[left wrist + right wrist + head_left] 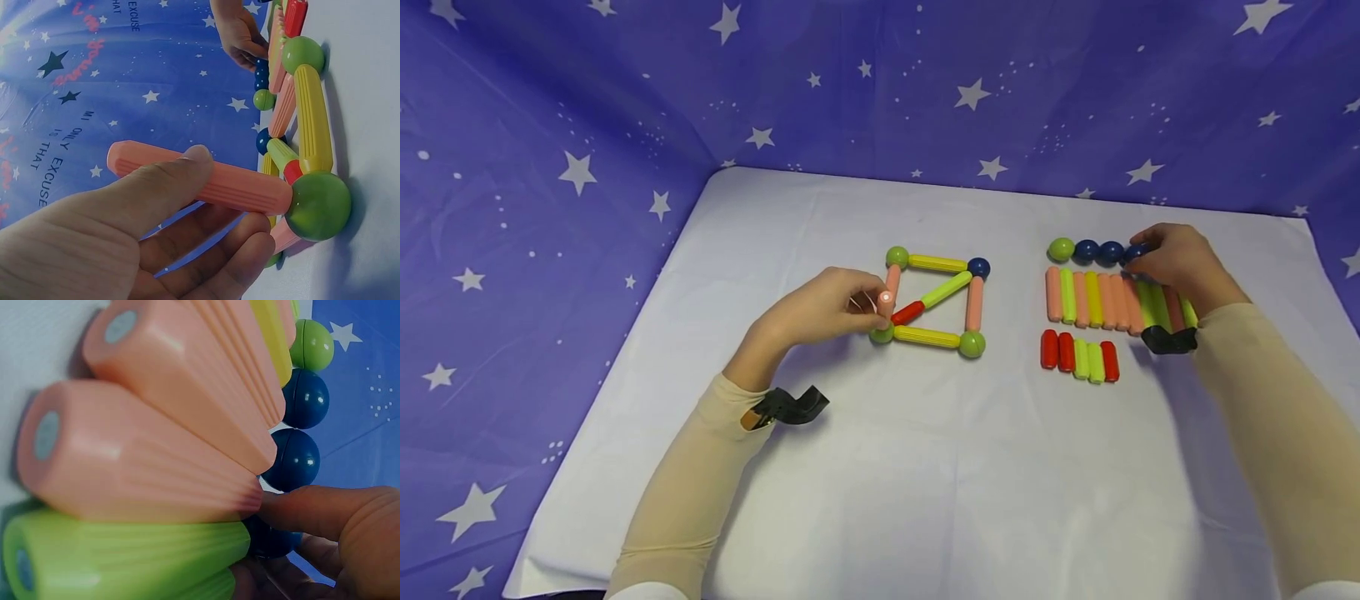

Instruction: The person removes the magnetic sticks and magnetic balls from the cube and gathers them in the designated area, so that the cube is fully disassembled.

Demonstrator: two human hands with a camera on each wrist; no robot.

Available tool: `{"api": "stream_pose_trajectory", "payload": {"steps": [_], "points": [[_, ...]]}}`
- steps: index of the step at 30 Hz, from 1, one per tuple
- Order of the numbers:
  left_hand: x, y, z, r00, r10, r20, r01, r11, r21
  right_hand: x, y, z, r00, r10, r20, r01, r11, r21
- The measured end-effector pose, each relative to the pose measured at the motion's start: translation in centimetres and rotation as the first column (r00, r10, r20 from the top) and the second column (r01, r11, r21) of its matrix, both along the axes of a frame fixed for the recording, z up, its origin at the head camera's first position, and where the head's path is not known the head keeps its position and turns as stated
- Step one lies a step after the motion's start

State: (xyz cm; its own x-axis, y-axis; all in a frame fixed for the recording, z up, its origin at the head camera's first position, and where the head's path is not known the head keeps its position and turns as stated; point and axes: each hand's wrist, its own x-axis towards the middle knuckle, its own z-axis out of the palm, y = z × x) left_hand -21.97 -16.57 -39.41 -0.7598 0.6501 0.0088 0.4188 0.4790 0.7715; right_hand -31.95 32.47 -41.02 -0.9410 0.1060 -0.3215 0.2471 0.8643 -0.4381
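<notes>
My left hand pinches a pink magnetic rod between thumb and fingers. The rod stands up from a green ball, its lower end touching it. That ball is the near-left corner of a flat square of rods and balls, with yellow rods near and far and pink rods at the sides. A red and light-green diagonal runs to the dark blue corner ball. At the right, my right hand has thumb and fingers around a dark blue ball at the end of a row.
The ball row also holds a green ball and other blue balls. Below it lie several long rods side by side, partly covered by my right wrist. Short red and light-green rods lie nearer. Starry purple cloth surrounds the white table.
</notes>
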Motion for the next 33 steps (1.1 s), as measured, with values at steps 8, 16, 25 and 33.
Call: {"api": "stream_pose_trajectory", "payload": {"steps": [8,16,25,33], "points": [[-0.1,0.1,-0.3,1.000,-0.012,-0.007,0.012,1.000,-0.020,0.7,0.5,0.6,1.000,0.012,-0.010,-0.012,1.000,-0.015],[-0.3,0.1,-1.1,1.000,-0.019,-0.009,0.018,0.997,-0.079,3.5,-4.9,3.5,0.975,0.090,-0.204,-0.093,0.996,-0.005],[-0.2,0.2,-1.7,0.999,-0.043,-0.012,0.043,0.997,-0.066,9.0,-18.3,4.9,0.773,0.462,-0.434,-0.560,0.819,-0.125],[-0.6,0.5,-2.6,0.993,-0.073,-0.090,0.067,0.995,-0.074,11.5,-26.2,3.7,0.462,0.663,-0.589,-0.852,0.517,-0.086]]}}
